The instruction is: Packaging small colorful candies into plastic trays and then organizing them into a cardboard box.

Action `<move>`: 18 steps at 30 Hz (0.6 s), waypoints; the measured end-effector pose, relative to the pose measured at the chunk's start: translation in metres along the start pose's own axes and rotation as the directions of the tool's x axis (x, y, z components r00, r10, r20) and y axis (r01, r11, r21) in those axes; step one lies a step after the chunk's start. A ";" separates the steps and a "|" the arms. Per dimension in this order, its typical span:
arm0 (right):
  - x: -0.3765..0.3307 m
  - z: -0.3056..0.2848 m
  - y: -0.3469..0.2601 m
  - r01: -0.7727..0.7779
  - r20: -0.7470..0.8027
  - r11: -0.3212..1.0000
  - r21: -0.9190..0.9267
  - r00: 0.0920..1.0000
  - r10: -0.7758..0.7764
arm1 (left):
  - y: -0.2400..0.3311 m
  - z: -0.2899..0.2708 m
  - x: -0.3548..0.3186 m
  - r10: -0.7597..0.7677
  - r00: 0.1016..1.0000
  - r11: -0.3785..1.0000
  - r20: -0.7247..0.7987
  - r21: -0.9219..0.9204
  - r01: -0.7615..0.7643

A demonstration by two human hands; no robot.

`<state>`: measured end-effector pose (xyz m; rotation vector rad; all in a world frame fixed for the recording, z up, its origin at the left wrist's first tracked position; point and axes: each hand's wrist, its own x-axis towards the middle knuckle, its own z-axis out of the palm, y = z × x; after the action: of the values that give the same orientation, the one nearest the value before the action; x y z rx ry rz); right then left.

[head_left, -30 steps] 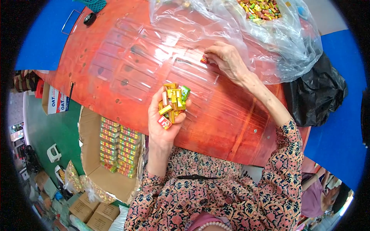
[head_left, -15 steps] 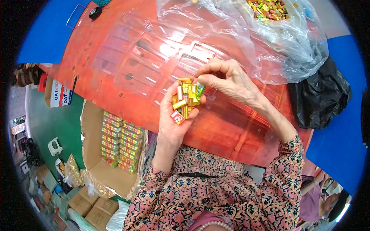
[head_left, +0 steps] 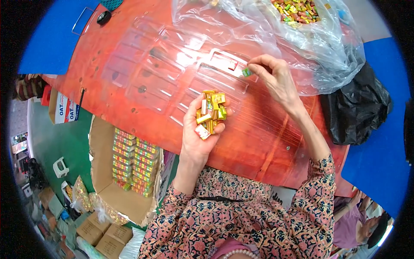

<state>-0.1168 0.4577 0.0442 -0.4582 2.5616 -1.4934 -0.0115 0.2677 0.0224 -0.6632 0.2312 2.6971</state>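
My left hand (head_left: 195,134) is cupped, palm up, around a small heap of wrapped candies (head_left: 210,111), mostly yellow, with a red-and-white one near the wrist. Between the thumb and fingers of my right hand (head_left: 278,82) is a green wrapped candy (head_left: 246,72), held up to the right of the heap. Beneath it lies a clear plastic tray (head_left: 189,74) with long compartments, flat on the red table (head_left: 241,149). One red candy (head_left: 233,65) rests in the tray's far right compartment, close to the green one.
A large clear bag (head_left: 297,52) with many loose candies (head_left: 295,11) lies at the far right. A black plastic bag (head_left: 358,105) hangs at the right edge. Left of me, an open carton (head_left: 101,168) holds stacked candy packs (head_left: 133,164). A round black object (head_left: 104,17) sits far left.
My right hand has moved away from the heap, to the right and farther out, carrying the green candy over the tray. My left hand stays nearly in place with the remaining candies.
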 end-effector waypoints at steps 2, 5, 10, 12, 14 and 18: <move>0.008 0.001 0.018 0.128 -0.057 0.968 -0.217 0.988 -0.143 | -0.001 0.001 0.002 -0.007 0.999 1.000 0.040 -0.006 0.007; 0.014 0.011 0.034 0.213 -0.037 0.918 -0.336 0.970 -0.238 | -0.001 -0.002 0.003 0.005 0.999 1.000 0.053 0.009 -0.006; 0.015 0.010 0.032 0.114 -0.018 0.983 -0.143 0.993 -0.118 | 0.002 -0.002 0.002 0.024 0.999 1.000 0.044 -0.003 -0.024; 0.015 0.004 0.027 0.057 0.015 0.998 0.023 0.998 -0.057 | 0.002 -0.002 0.003 0.031 0.999 1.000 0.034 0.007 -0.031; 0.014 -0.003 0.021 -0.348 0.338 0.679 0.646 0.928 0.153 | 0.003 -0.002 0.003 0.040 0.999 0.999 0.025 0.017 -0.041; 0.006 -0.010 0.002 -0.416 0.422 0.419 0.807 0.903 0.084 | 0.000 -0.002 0.005 0.024 0.998 0.999 0.051 0.035 -0.025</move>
<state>-0.1258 0.4644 0.0474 -0.1039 1.1894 -2.1149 -0.0152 0.2691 0.0184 -0.5844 0.2750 2.7227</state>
